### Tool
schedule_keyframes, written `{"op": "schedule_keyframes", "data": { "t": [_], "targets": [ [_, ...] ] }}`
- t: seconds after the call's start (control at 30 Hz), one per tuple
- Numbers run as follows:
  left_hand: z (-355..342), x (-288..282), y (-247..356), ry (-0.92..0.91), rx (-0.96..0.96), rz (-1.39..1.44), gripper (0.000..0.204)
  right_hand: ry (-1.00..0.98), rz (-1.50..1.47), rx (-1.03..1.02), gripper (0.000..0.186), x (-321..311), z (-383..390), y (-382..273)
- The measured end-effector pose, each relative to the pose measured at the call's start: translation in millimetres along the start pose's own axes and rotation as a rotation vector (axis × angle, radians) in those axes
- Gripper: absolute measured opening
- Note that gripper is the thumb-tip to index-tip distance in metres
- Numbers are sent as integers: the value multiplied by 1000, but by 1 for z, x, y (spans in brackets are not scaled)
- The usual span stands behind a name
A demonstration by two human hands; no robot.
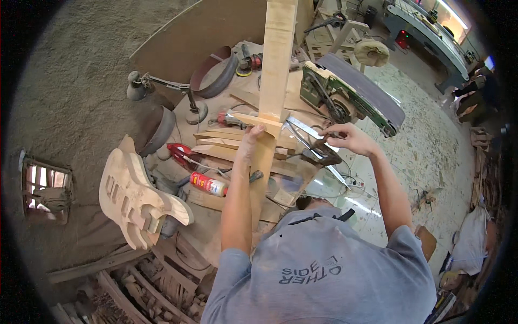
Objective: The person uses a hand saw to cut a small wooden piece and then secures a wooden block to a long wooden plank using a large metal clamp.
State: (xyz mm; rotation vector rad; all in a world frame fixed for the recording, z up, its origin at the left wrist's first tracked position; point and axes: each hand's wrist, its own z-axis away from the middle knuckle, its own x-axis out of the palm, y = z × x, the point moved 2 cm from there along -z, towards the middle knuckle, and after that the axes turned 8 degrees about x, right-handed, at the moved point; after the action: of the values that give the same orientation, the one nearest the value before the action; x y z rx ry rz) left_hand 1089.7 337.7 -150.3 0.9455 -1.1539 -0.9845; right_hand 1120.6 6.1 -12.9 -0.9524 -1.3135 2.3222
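The left hand (249,141), near the centre of the frame, holds a long pale board (276,65), thumb against the wood and fingers mostly hidden. Right of centre, the right hand (350,139) grasps the dark part of a metal clamp (326,155). Around them I see wood strips (224,143) on the dusty worktop (218,108), a red bottle (202,181) lower down, a guitar-shaped body (145,189) at left, and a belt sander (359,89) upper right.

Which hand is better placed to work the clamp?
Probably the right hand: its fingers are at the clamp, while the left hand is against the wood, away from the clamp's dark end.
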Motion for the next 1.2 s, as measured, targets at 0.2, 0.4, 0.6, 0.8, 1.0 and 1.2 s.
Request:
{"op": "schedule_keyframes", "data": {
  "t": [0.2,0.4,0.6,0.8,1.0,1.2],
  "targets": [
    [-3,-28,-26,40,69,-72,66,211,-1012,-136,70,36,11,130],
    [29,17,22,78,-60,82,89,854,-248,191,61,90,8,149],
    [13,-14,2,-78,-29,85,72,809,-319,26,36,88,-6,117],
    [25,20,29,1,-37,26,74,746,-216,-291,34,61,10,28],
    [19,17,21,57,-4,-24,79,566,-191,-480,35,40,18,-49],
    [19,25,36,-54,-9,92,74,537,122,-532,38,47,5,-86]
  ]
}}
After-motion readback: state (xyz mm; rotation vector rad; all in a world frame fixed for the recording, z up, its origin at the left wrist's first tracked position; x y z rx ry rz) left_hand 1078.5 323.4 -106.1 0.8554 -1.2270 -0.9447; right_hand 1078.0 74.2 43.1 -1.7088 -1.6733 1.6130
